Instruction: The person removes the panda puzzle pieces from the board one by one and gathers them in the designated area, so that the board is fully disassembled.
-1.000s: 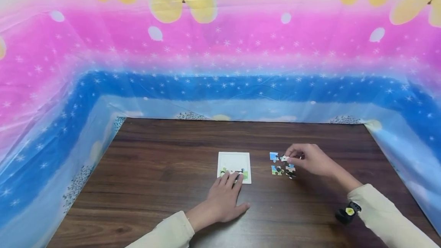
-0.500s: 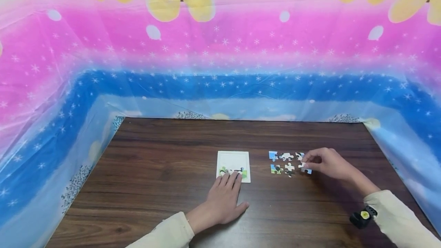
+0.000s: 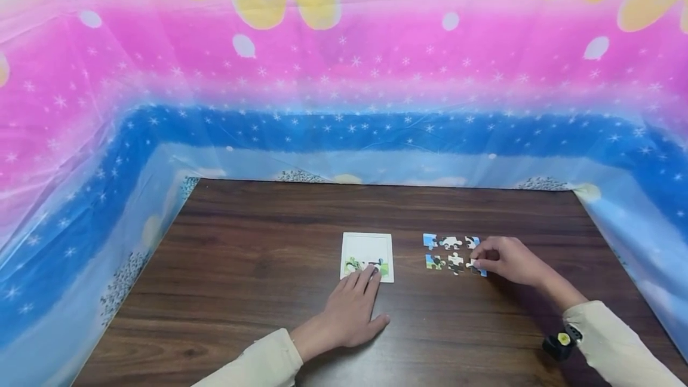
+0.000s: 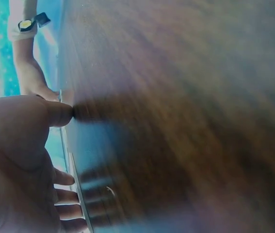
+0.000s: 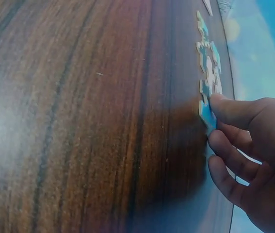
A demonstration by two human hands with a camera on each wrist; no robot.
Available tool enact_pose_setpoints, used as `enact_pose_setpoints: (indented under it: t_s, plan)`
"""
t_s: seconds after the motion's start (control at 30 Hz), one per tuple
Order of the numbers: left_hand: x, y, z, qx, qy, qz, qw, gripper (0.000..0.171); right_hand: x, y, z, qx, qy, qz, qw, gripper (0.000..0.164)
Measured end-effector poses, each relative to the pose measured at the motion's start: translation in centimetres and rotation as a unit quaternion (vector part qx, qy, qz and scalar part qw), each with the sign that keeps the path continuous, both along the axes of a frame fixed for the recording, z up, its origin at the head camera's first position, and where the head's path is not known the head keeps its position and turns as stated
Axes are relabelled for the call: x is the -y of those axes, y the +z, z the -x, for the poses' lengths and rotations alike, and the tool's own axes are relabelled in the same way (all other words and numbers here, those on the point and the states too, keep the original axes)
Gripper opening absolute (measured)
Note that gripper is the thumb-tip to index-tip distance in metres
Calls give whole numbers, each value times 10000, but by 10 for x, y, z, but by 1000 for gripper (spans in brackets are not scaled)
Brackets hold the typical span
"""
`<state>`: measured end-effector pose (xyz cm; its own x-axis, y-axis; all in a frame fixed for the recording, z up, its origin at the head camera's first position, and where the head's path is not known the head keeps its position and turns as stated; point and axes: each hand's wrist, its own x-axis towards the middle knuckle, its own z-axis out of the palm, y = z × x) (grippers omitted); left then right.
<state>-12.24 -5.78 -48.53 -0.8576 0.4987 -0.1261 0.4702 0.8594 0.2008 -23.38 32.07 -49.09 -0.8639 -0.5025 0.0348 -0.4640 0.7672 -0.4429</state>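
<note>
A white puzzle tray [image 3: 368, 246] lies on the wooden table, with picture pieces [image 3: 382, 267] along its lower part. My left hand [image 3: 352, 310] rests over the tray's near edge with fingers straight, hiding some of that strip. To the right, several loose jigsaw pieces [image 3: 451, 243] showing blue, green and black-and-white parts lie in two rows. My right hand [image 3: 507, 260] pinches the near-right puzzle piece [image 3: 481, 267] between thumb and fingers. In the right wrist view, this blue-edged puzzle piece [image 5: 206, 114] sits at table level beside its neighbours, partly covered by the thumb.
The dark wooden table [image 3: 258, 226] is bordered at the back and sides by a pink and blue patterned cloth [image 3: 344, 88]. A black strap device [image 3: 560, 345] is on the right wrist.
My right hand has moved rightward from the middle pieces to the right end, where it now pinches the near-right piece. The loose pieces stand in neater rows. My left hand stays on the tray.
</note>
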Motion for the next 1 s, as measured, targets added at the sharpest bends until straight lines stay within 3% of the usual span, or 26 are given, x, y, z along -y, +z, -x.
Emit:
enact_pose_setpoints:
  t_s: [0.2,0.37,0.6,1.0]
  plan:
    - [3,-2,0,83,-13,-289,9995,84,7,5,3,-228,-67,30,9997,11]
    - [5,-4,-2,-12,-86,-276,9996,91,22,18,4,-108,-41,281,9995,8]
    - [2,-4,-4,-263,-254,98,9993,90,58,31,7,-208,453,489,9976,10]
    - [-2,-4,-4,-153,-370,37,9992,89,124,38,18,-66,1041,524,9932,17]
